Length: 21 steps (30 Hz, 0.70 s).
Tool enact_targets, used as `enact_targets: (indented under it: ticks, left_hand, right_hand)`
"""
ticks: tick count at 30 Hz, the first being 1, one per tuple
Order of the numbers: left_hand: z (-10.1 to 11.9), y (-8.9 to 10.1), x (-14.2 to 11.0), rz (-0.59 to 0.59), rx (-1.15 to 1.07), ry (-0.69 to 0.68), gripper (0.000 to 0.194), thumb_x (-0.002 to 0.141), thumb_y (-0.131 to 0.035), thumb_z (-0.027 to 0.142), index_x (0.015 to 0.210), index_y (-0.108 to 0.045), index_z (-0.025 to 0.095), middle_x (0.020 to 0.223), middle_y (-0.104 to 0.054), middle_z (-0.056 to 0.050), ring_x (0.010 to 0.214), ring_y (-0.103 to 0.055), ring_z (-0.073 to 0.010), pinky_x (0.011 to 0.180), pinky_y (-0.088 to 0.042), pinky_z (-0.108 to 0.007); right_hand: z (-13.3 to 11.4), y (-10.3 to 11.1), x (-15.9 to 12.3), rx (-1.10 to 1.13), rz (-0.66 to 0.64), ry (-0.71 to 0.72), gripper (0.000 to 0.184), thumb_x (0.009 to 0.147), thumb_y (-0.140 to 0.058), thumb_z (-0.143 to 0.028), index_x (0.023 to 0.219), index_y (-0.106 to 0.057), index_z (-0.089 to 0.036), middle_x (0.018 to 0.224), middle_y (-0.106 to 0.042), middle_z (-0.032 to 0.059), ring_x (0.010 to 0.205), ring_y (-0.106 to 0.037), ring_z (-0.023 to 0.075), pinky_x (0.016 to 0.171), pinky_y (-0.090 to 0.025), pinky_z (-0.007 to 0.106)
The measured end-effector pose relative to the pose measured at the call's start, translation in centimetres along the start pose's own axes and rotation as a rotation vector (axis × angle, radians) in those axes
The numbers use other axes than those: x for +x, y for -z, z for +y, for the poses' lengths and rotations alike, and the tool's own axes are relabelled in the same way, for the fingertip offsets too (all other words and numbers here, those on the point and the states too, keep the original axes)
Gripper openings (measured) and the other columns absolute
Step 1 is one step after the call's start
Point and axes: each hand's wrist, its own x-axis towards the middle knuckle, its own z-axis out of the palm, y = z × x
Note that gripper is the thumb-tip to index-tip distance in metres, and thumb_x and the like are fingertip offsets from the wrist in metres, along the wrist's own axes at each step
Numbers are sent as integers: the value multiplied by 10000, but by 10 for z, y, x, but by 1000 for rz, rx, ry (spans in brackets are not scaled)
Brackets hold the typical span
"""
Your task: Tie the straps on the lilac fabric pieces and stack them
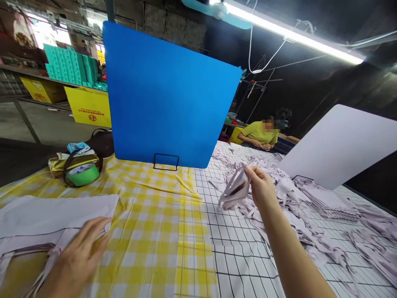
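My right hand point(262, 186) is raised over the table's middle, thumb and fingers pinched on a pale lilac fabric scrap point(237, 192) that hangs down to the left. Below and beyond it lies a loose heap of similar fabric strips point(288, 194). At the lower left, my left hand point(80, 252) rests by the right edge of a pale lilac stack of cut fabric point(58, 215), its fingers stretched out and a little blurred. A cut-out gap shows in the near part of that stack. Whether the left fingertips press on the cloth I cannot tell.
A blue board point(170, 99) stands upright on a wire stand point(166, 161); a white board point(344, 145) leans at right. A green tape roll point(83, 174) sits at left on the yellow checked cloth point(155, 231). Folded fabric point(328, 200) lies right. A person point(262, 134) works behind.
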Motion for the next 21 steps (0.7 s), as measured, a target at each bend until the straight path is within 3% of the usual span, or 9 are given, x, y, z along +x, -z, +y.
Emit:
enact_targets:
  ticks: [4, 8, 11, 15, 17, 20, 21]
  left_hand:
    - [65, -18, 1, -71, -303, -13, 280, 821, -480, 347, 1095, -511, 302, 970, -628, -15, 799, -636, -177, 695, -531, -267]
    - [110, -16, 5, -296, -647, 60, 456, 775, -549, 314, 1215, -435, 269, 1043, -608, -41, 863, -608, -177, 724, -525, -260]
    - [126, -4, 12, -427, -810, 69, 522, 745, -577, 295, 1241, -421, 256, 1113, -588, -45, 916, -581, -189, 768, -499, -265]
    - [128, 7, 17, -545, -763, 150, 208, 718, -445, 108, 837, -593, 195, 795, -620, -12, 726, -573, -161, 644, -463, -249]
    - [125, 5, 14, -469, -635, 230, 238, 665, -421, 52, 795, -571, 185, 762, -596, -13, 698, -561, -160, 626, -451, -259]
    - [122, -5, 5, -193, -465, 293, 313, 648, -445, 51, 912, -546, 185, 884, -582, -45, 835, -559, -195, 725, -462, -315]
    - [123, -10, 1, -150, -440, 279, 276, 667, -455, 70, 897, -551, 188, 885, -580, -50, 852, -554, -206, 741, -460, -336]
  right_hand:
    - [-53, -24, -29, 406, -210, -221, 333, 605, -728, -433, 664, -504, -193, 524, -446, -63, 437, -391, 65, 423, -331, 190]
    - [-87, -55, -66, 464, -455, -413, 310, 608, -753, -383, 673, -531, -177, 552, -520, -35, 446, -454, 71, 410, -359, 181]
    - [-98, -72, -87, 430, -675, -500, 324, 631, -741, -416, 694, -544, -166, 592, -558, -13, 485, -496, 82, 429, -376, 179]
    - [-97, -85, -98, 317, -867, -466, 339, 680, -700, -465, 766, -551, -174, 609, -548, -22, 500, -486, 81, 436, -355, 181]
    - [-92, -89, -97, 246, -890, -417, 344, 700, -674, -488, 770, -539, -179, 601, -524, -30, 491, -461, 78, 430, -334, 185]
    - [-88, -96, -100, 126, -850, -278, 334, 747, -612, -501, 737, -518, -180, 585, -496, -32, 475, -417, 78, 425, -312, 200]
    - [-88, -99, -105, 75, -836, -214, 312, 774, -582, -482, 727, -515, -182, 588, -499, -28, 479, -418, 83, 428, -316, 206]
